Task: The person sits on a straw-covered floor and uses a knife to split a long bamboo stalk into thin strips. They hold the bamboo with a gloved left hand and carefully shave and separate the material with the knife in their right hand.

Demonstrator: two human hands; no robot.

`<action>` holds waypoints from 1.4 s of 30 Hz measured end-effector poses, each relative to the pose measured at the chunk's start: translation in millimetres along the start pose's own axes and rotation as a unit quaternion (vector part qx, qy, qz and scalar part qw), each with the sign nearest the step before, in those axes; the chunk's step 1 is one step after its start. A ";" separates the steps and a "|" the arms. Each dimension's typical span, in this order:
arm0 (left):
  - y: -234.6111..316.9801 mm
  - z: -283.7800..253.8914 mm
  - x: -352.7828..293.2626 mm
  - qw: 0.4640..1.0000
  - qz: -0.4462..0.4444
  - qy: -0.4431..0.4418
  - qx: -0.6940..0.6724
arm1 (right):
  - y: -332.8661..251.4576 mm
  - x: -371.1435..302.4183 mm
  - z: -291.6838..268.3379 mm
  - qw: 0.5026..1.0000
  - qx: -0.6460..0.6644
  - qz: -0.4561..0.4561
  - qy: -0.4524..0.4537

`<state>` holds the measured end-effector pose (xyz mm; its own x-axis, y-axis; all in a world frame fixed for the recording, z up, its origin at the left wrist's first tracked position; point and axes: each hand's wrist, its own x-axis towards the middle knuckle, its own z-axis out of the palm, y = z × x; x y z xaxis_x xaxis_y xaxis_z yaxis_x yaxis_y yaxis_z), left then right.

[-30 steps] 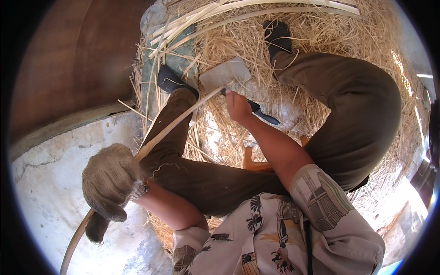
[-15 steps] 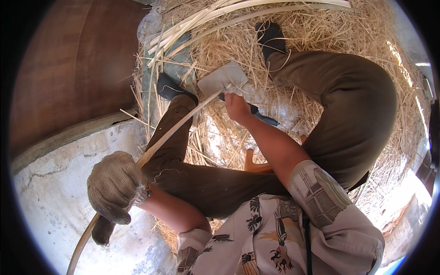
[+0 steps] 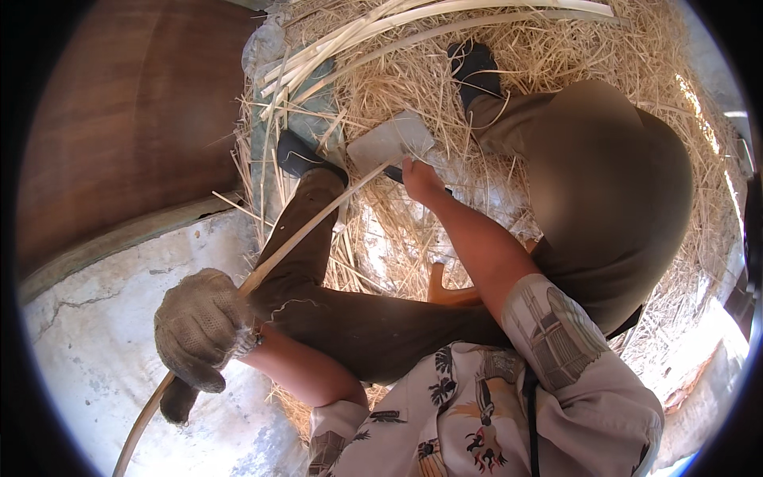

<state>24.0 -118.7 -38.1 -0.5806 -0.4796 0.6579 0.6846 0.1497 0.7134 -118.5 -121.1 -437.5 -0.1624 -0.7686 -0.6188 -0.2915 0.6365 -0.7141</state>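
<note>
A long pale bamboo strip [image 3: 306, 229] runs slantwise from the lower left up to the middle. My left hand [image 3: 199, 330], in a knitted work glove, is closed around it. The strip's lower part bends down past the glove. At its upper end my bare right hand [image 3: 423, 181] is closed on a narrow dark tool that looks like a knife [image 3: 393, 172]; the fingers and wrist hide most of it. The strip's tip meets the right fingertips and the dark tool. Just beyond lies a flat grey slab [image 3: 389, 143] among straw; its kind is unclear.
Loose straw and shavings [image 3: 556, 48] cover the ground. Several long split strips [image 3: 445, 14] lie at the top. My bent legs [image 3: 620, 183] surround the work area. A brown panel [image 3: 135, 119] and a cracked pale concrete surface [image 3: 103, 318] border the left. An orange-brown piece [image 3: 449, 292] shows under my right forearm.
The right hand has shifted slightly right and down, and less of the dark tool shows below it. The left hand stays closed on the strip, nearly still. The view has shifted a little.
</note>
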 end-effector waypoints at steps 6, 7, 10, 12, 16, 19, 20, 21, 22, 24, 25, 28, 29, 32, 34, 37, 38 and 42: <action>7.0 2.4 -13.7 0.994 0.006 0.094 0.054 | 16.9 -12.3 4.0 0.998 0.042 -0.038 -0.036; 6.8 2.5 -15.8 0.992 0.004 0.115 0.048 | 19.2 -15.2 9.2 0.995 0.072 -0.072 -0.010; 5.8 7.7 -13.5 0.985 0.005 0.169 0.045 | 22.0 -21.1 20.3 0.979 0.132 -0.152 0.032; 5.7 8.7 -14.4 0.980 0.015 0.190 0.055 | 17.9 -24.3 17.7 0.976 0.129 -0.174 0.013; 3.4 8.7 -13.2 0.985 0.007 0.164 0.049 | 12.4 -23.5 16.9 0.981 0.110 -0.156 0.028; 4.2 8.5 -9.5 0.987 -0.012 0.145 0.068 | 7.6 -23.9 15.3 0.987 0.086 -0.133 0.041; 6.3 6.6 -8.8 0.986 -0.015 0.145 0.081 | 3.6 -24.3 15.1 0.990 0.079 -0.115 0.031; 7.5 5.9 -7.8 0.985 -0.018 0.146 0.093 | -0.8 -24.7 14.5 0.992 0.073 -0.098 0.022; 8.0 7.3 -7.2 0.974 -0.011 0.192 0.118 | -5.0 -24.1 13.8 0.993 0.068 -0.099 0.020; 7.6 12.8 -5.3 0.945 0.003 0.283 0.166 | -8.5 -21.0 13.6 0.993 0.056 -0.098 0.019; 8.7 13.8 -5.2 0.939 0.006 0.308 0.152 | -9.7 -21.4 14.5 0.995 0.047 -0.090 0.016; 12.3 12.1 -4.9 0.921 0.016 0.365 0.136 | -12.8 -18.4 16.5 0.997 0.029 -0.075 0.011; 12.2 12.5 -4.9 0.916 0.017 0.373 0.148 | -12.6 -17.2 16.7 0.997 0.031 -0.073 0.011; 13.2 11.7 -4.0 0.909 0.017 0.381 0.170 | -12.5 -16.8 16.6 0.997 0.035 -0.068 0.015; 11.9 12.2 -3.8 0.902 0.023 0.394 0.178 | -12.8 -19.0 13.7 0.998 0.029 -0.062 0.013; 9.8 14.6 -2.4 0.891 0.039 0.416 0.178 | -17.8 -23.0 9.3 0.999 0.014 -0.048 -0.001; 11.8 13.5 -3.7 0.893 0.042 0.415 0.171 | -20.9 -23.6 8.8 0.999 0.012 -0.043 -0.006; 12.4 12.4 -5.9 0.897 0.049 0.401 0.177 | -25.5 -21.5 -1.7 0.999 -0.008 -0.028 -0.042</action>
<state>30.4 -103.3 -30.1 0.0761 -0.8962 0.4371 0.4504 0.4220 0.7868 -109.2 -120.9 -405.4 -0.0650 -0.7947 -0.6035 -0.3137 0.5904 -0.7437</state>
